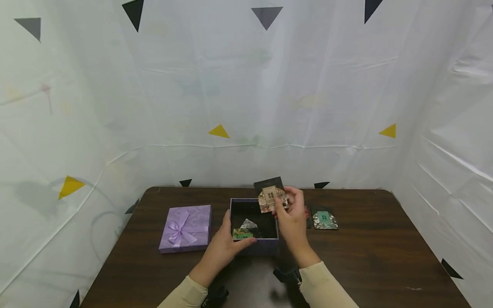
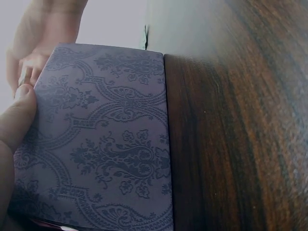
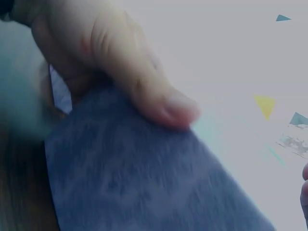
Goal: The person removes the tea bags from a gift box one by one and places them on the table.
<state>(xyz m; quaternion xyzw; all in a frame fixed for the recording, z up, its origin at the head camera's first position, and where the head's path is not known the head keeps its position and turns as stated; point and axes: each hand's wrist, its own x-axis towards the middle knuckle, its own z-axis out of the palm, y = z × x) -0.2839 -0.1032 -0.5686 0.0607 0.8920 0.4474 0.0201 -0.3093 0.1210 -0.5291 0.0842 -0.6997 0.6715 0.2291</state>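
Note:
Near the middle of the table, an open purple box (image 1: 256, 247) with a damask pattern has a dark inside. My left hand (image 1: 225, 244) grips its left side, the thumb laid over the near rim. In the left wrist view that thumb (image 2: 17, 118) presses the patterned wall's edge. Above the box's far right corner, my right hand (image 1: 293, 220) pinches a flat dark packet (image 1: 268, 193) with a stone picture and a beige label. Inside the box lie a green-labelled packet (image 1: 242, 233) and a grey stone-patterned piece (image 1: 248, 223).
Left of the box sits a purple lid (image 1: 185, 229) with a ribbon bow. To the right lies a dark packet (image 1: 325, 218) with a teal label; a red-marked one (image 1: 307, 216) is partly behind my right hand. A white curtain (image 1: 265, 94) hangs behind the brown table (image 1: 373, 248).

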